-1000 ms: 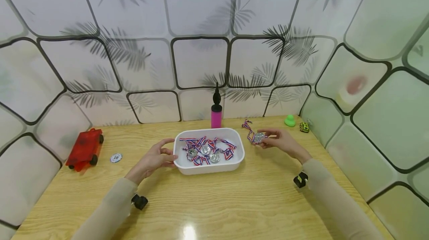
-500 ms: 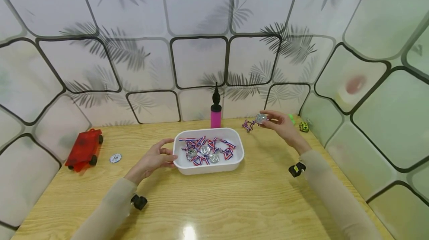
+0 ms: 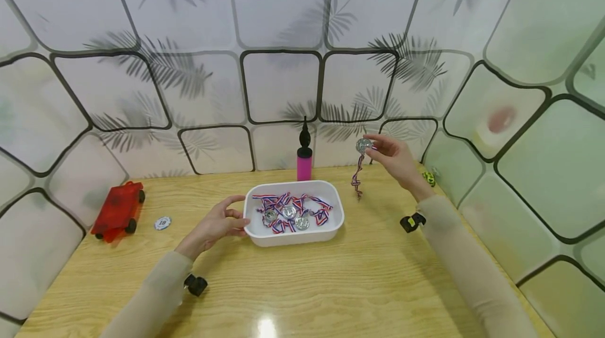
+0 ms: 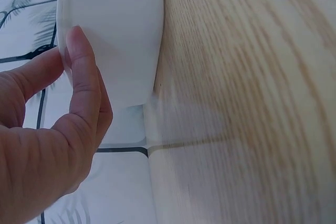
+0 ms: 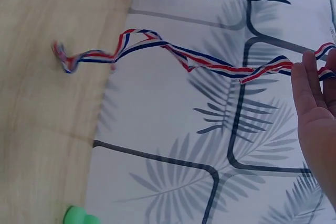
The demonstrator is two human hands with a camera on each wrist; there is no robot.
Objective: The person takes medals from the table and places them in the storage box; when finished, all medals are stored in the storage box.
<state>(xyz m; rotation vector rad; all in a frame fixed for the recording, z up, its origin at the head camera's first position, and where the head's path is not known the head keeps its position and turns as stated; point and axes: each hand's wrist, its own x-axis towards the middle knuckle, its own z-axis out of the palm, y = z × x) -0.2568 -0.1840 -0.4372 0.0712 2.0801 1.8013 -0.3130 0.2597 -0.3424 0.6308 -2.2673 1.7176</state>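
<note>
My left hand (image 3: 218, 224) pinches the left end of a white plastic tub (image 3: 321, 234) standing on the wooden table. The left wrist view shows its thumb and fingers on either side of the tub's rim (image 4: 62, 19). Inside the tub lie several silver medals (image 3: 289, 212) on red, white and blue ribbons. Raised above the table, to the right of the tub, my right hand (image 3: 397, 162) holds another silver medal (image 3: 363, 145) between thumb and fingers. Its striped ribbon (image 5: 210, 68) dangles below, gathered and twisted, with the lower end hanging free.
Behind the tub stands a pink balloon pump (image 3: 304, 166) with a black nozzle. A red toy car (image 3: 120, 209) and a poker chip (image 3: 163, 223) lie left. A small yellow-green toy car (image 3: 429, 178) and a green toy (image 5: 77, 216) are at right. Patterned walls enclose the table.
My right hand has lifted the medal up from the table, and its ribbon has come off the tabletop to hang straight down. The left hand and the tub stay in place.
</note>
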